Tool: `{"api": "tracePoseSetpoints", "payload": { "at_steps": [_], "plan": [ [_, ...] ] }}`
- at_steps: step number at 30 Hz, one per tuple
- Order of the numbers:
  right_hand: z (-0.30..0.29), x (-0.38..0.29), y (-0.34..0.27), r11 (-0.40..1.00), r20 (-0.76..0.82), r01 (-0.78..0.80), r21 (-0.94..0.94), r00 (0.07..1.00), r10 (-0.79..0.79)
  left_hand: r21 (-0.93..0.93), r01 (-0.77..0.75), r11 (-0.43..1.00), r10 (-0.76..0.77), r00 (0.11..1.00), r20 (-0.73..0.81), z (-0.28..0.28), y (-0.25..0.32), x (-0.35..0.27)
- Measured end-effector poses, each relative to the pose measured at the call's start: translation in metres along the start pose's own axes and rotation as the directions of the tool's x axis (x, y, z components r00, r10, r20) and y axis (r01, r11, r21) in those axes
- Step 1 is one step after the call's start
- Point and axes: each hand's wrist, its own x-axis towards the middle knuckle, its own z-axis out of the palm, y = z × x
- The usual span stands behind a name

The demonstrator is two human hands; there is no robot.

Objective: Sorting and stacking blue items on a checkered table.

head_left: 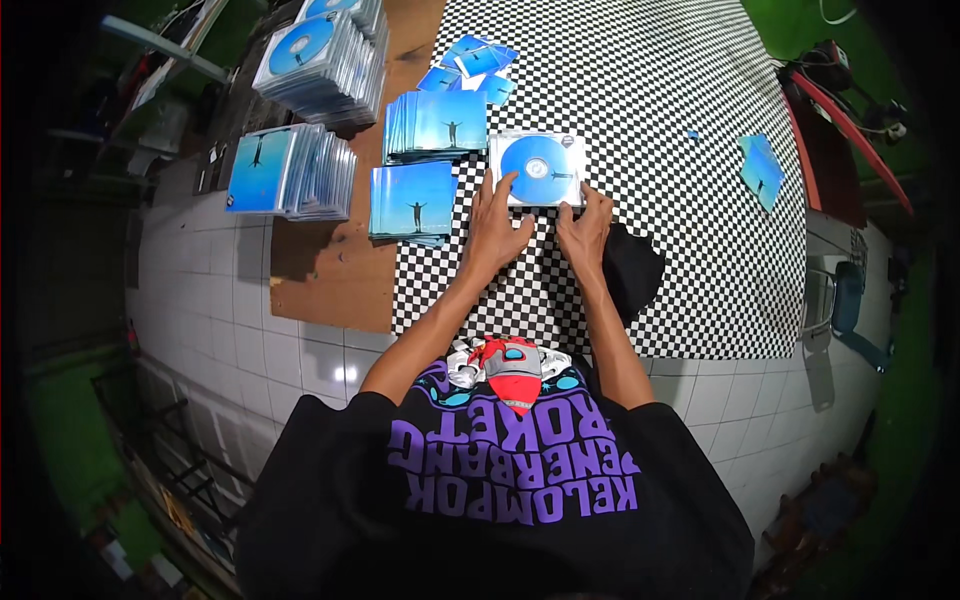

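A clear CD jewel case with a blue disc showing in it lies flat on the checkered cloth before me. My left hand is at the case's near left corner, its index fingertip over the disc's edge and its thumb apart. At the near right corner my right hand touches the case with thumb and fingers. Left of the case lie two stacks of printed blue inserts, a farther stack and a nearer stack, each showing a figure with outspread arms.
Stacked CD cases stand at the upper left, with another leaning row of cases nearer. Loose blue cards lie beyond the inserts. A blue printed piece lies at the far right. Black cloth sits beside my right forearm.
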Motion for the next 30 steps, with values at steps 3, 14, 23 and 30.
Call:
{"api": "tracePoseSetpoints", "payload": {
  "at_steps": [3,14,23,30],
  "plan": [
    [-0.032,-0.006,-0.023,0.855,0.315,-0.385,0.347,0.907,0.281,-0.063,0.038,0.997,-0.039,0.999,-0.011,-0.01,0.001,-0.023],
    [-0.054,-0.064,0.006,0.654,0.588,-0.589,0.475,0.765,0.262,0.23,-0.053,0.972,0.039,0.997,0.066,-0.011,-0.013,-0.078],
    [-0.067,-0.07,0.01,0.976,0.477,-0.126,0.177,0.879,0.027,0.101,-0.176,0.979,0.176,0.984,0.01,-0.001,-0.023,-0.094],
    [-0.065,-0.069,0.01,0.994,0.469,-0.037,0.106,0.883,-0.017,0.039,-0.182,0.983,0.184,0.981,-0.063,0.001,-0.022,-0.105]
  ]
}}
